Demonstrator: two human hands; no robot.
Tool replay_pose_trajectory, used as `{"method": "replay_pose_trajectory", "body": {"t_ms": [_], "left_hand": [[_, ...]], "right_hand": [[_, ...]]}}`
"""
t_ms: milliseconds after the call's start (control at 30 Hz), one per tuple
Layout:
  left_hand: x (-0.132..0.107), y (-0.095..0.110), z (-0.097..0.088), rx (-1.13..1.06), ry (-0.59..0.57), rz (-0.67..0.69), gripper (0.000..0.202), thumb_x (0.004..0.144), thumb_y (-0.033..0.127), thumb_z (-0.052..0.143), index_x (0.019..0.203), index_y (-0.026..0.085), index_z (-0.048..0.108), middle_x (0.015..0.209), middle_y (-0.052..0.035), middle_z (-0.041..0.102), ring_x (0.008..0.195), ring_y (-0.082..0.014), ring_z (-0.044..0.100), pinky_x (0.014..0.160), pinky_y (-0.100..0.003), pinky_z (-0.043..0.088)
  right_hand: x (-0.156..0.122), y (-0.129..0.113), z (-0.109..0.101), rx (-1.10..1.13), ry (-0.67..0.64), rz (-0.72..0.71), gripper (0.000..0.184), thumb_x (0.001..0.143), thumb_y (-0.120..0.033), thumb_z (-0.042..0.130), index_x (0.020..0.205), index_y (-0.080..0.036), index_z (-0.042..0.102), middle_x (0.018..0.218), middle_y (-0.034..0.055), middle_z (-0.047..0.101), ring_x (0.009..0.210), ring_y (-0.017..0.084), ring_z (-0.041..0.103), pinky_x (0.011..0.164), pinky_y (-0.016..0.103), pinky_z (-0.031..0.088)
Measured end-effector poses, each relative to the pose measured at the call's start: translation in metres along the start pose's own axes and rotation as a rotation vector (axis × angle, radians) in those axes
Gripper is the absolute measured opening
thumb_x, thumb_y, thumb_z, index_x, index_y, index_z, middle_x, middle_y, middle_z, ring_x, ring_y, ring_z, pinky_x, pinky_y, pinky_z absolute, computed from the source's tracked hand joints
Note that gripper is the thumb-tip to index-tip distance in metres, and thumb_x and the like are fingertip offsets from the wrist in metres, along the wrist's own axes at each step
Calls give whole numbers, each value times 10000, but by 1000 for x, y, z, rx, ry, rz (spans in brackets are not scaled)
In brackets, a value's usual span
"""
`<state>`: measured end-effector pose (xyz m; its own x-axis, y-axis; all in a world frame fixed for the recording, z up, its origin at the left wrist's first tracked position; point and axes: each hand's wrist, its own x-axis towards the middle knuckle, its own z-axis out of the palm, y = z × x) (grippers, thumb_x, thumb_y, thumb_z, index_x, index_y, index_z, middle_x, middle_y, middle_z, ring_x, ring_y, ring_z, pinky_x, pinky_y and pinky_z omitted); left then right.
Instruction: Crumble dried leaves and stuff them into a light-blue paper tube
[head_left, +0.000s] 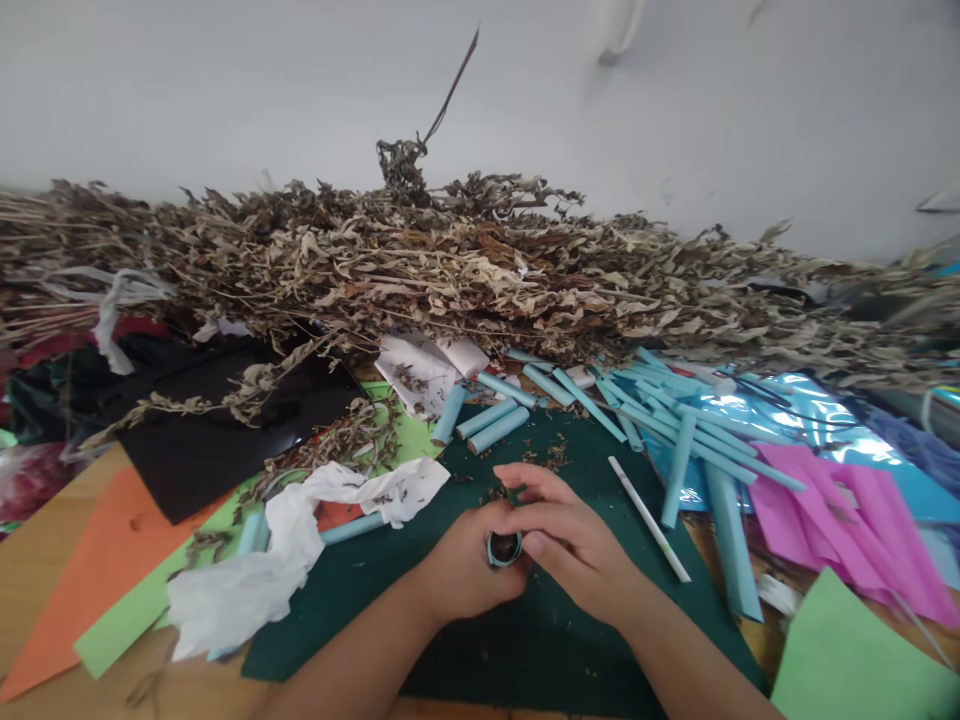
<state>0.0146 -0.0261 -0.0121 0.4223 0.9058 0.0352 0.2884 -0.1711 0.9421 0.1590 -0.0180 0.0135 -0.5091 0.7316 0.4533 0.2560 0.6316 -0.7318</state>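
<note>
My left hand (pixel 463 568) is wrapped round a short blue paper tube (pixel 493 556), its open end facing me. Dark dried leaf bits (pixel 505 547) fill the inside of the tube. My right hand (pixel 583 545) reaches in from the right with its fingers stretched out and apart. Its index finger lies against my left hand, and its thumb tip is by the tube's rim. Below both hands lies a dark green board (pixel 547 650) sprinkled with leaf crumbs. To the right of my right hand, a thin white stick (pixel 649 518) rests on the board.
Dried leafy stems (pixel 450 270) are heaped along the wall. Blue paper tubes (pixel 499 430) lie behind the hands, with a pile of thinner blue rolls (pixel 682 420) to the right. Crumpled white tissue (pixel 285 550), orange paper (pixel 112 560), pink paper (pixel 847 520) and green paper (pixel 862 650) surround the board.
</note>
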Motion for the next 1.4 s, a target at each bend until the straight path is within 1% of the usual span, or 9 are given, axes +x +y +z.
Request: {"method": "replay_pose_trajectory", "body": {"t_ms": [133,267,433,633,867,1100,1200,1300,1400], "left_hand": [[0,1,-1,-55,-29,5,88,584,164,485,595,167,398,563,27,457,518,-89,433,508,-215,368],[0,1,-1,-48,-16,-29,119,575,170,483,595,171,366,549,39,416,503,-81,401,479,-208,342],[0,0,-2,-72,-26,-13,141,564,148,493,586,170,356,532,53,387,494,-66,360,464,-188,308],[1,-4,-3,-145,-41,69,186,556,206,550,607,164,376,566,51,380,518,-64,333,477,-185,294],[1,0,-4,-169,-51,-3,258,548,240,627,600,156,389,568,56,391,511,-53,332,470,-173,286],[-1,-2,-5,-53,-17,-1,228,583,269,622,627,153,430,597,40,446,519,-62,380,486,-186,324],[-1,-2,-4,-36,-31,10,174,637,263,585,656,157,449,606,20,514,541,-83,457,525,-207,371],[-2,-1,-3,-116,-50,57,108,685,208,537,679,161,440,747,-41,605,670,-122,553,628,-245,426],[-3,2,-2,-141,-28,118,96,691,143,518,670,167,428,959,-88,599,878,-157,556,777,-293,418]], "right_hand": [[-1,8,-14,-38,-43,26,196,801,-275,445,949,-234,567,1178,69,436,1076,185,414,878,336,378],[0,14,-20,-94,-154,48,180,742,-231,543,921,-225,562,1120,64,479,1048,177,430,888,348,359],[-1,13,-18,-65,-182,60,144,691,-256,601,817,-209,548,1078,64,488,1018,184,442,871,354,356],[-1,-2,-10,-74,-178,300,221,603,-270,656,665,-188,461,1033,48,473,961,192,457,809,340,379],[4,-5,-12,48,-264,430,98,647,-188,579,656,-186,481,861,4,546,791,140,505,692,264,397],[4,-2,-14,0,-253,428,11,670,-184,544,680,-189,543,811,-3,589,740,130,526,670,256,407],[4,4,-22,9,-206,381,94,727,-232,494,678,-183,556,844,14,599,775,131,536,699,260,410],[2,18,-38,-175,-145,475,195,770,-337,433,755,-198,570,808,20,596,721,140,540,609,258,411],[-3,30,-52,-506,-218,677,303,724,-430,475,935,-227,552,825,36,590,702,175,546,540,264,386]]}}
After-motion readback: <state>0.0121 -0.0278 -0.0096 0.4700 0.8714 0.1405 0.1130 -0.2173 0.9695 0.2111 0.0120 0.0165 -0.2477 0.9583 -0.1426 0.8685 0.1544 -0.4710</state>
